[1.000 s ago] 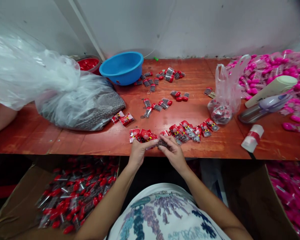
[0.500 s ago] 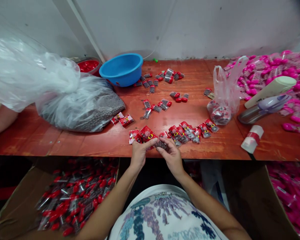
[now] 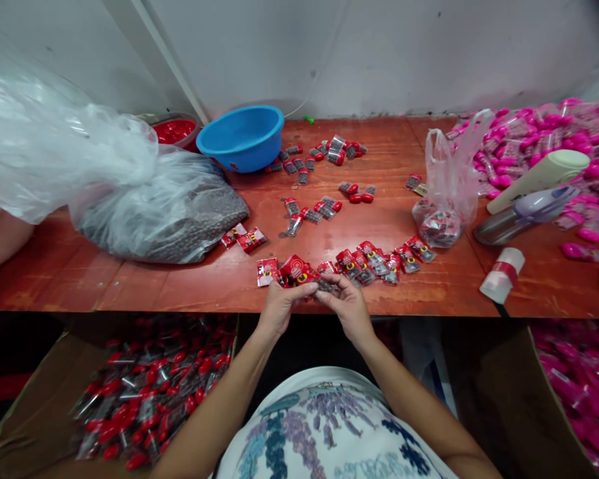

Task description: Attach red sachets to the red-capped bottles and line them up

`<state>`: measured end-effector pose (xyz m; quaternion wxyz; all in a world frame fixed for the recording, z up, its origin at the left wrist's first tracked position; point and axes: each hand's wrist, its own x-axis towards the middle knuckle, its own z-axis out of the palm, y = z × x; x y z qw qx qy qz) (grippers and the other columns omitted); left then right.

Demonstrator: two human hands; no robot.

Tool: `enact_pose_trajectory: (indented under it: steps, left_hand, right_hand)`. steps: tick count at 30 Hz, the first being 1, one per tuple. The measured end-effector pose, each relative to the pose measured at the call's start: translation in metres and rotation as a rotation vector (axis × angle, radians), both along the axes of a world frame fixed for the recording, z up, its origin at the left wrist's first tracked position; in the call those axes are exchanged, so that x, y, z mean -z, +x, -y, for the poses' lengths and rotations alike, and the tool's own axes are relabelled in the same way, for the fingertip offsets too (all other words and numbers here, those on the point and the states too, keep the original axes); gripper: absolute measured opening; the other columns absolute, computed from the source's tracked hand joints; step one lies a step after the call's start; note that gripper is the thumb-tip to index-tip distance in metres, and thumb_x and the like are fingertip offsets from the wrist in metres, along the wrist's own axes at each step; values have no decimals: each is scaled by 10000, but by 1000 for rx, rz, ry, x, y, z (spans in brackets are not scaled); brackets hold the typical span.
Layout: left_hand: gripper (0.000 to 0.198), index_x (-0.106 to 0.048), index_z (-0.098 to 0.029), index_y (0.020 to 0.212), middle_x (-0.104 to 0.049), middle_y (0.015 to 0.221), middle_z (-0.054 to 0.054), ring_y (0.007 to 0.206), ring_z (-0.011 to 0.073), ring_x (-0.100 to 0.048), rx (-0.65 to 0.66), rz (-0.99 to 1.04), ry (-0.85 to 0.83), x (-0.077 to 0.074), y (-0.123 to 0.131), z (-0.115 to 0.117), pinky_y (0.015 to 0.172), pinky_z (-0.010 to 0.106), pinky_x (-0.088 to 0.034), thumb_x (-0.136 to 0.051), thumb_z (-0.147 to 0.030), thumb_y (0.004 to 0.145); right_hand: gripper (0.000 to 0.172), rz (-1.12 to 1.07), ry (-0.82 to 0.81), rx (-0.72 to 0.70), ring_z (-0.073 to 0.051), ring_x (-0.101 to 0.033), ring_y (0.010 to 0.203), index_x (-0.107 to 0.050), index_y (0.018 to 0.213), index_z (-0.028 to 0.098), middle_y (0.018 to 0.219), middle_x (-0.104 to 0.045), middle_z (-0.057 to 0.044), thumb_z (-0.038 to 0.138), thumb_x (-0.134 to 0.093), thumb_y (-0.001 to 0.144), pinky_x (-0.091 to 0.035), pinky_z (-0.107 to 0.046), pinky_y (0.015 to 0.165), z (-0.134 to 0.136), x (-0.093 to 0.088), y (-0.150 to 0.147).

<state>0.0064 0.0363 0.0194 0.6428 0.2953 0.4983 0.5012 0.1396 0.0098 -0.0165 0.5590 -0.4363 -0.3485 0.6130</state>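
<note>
i have the left hand [image 3: 278, 307] and right hand [image 3: 350, 309] both pinching a small dark packet [image 3: 328, 286] near the counter's [image 3: 446, 291] six o'clock edge; it looks light, pliable and slick, best held by opposite ends.

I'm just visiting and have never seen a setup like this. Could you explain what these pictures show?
No machine here: these are a person's bare hands, seen from a camera worn on the head, looking forward and down. The left hand and right hand meet at a small, dark pack; its details are too small to read. On the reddish table lie red packets, a blue basin, a clear bag of dark beads and, at right, a pink pile.
</note>
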Motion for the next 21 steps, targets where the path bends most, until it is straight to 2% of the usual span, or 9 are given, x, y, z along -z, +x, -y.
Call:
enact_pose_trajectory:
  steps: [4, 7, 11, 16, 18, 21]
  left_hand:
    - [236, -680, -137, 695, -684, 663, 0, 593, 130, -618, -60, -5, 14, 3, 0, -2, 617, 240, -505, -838, -145, 520]
    - [234, -695, -135, 740, -704, 714, 17, 640, 145, -640, 23, -11, 17, 1, 1, -1, 662, 257, -517, -827, -143, 547]
    - [280, -706, -122, 804, -720, 770, 50, 686, 180, -663, 100, 8, -45, -1, 2, 0, 688, 288, -527, -825, -150, 552]
    - [244, -683, -130, 779, -708, 756, 29, 672, 155, -653, -29, 69, -24, 5, -3, -3, 686, 272, -526, -821, -172, 582]
    - [235, -669, -130, 749, -695, 724, 14, 643, 138, -641, -28, 61, -14, 7, -3, -4, 666, 256, -521, -824, -156, 575]
    - [229, -644, -127, 704, -665, 656, -11, 583, 115, -614, 6, 55, -28, 8, -1, -3, 606, 228, -504, -828, -155, 571]
  right_hand:
    - [334, 301, 179, 38, -176, -600, 925, -687, 1088, 288, 1021, -616, -24, 303, -715, 755, -511, -314, 831, 1, 0, 1]
    - [382, 400, 206, 45, -161, -590, 855, -661, 1144, 313, 1011, -596, -19, 302, -709, 765, -504, -294, 789, 1, -1, 2]
    - [406, 370, 205, 39, -164, -588, 874, -647, 1151, 309, 1030, -583, -22, 309, -723, 752, -507, -288, 781, -3, 1, 5]
    - [411, 234, 127, -94, -182, -599, 956, -655, 1144, 290, 1152, -580, -33, 325, -721, 740, -526, -291, 775, -7, 5, 11]
    - [395, 192, 73, -95, -174, -616, 888, -663, 1104, 258, 1075, -633, -27, 320, -734, 720, -523, -296, 765, -8, 6, 10]
    - [361, 162, 5, -34, -146, -605, 720, -661, 991, 216, 830, -669, 10, 304, -777, 660, -505, -278, 711, -8, 8, 6]
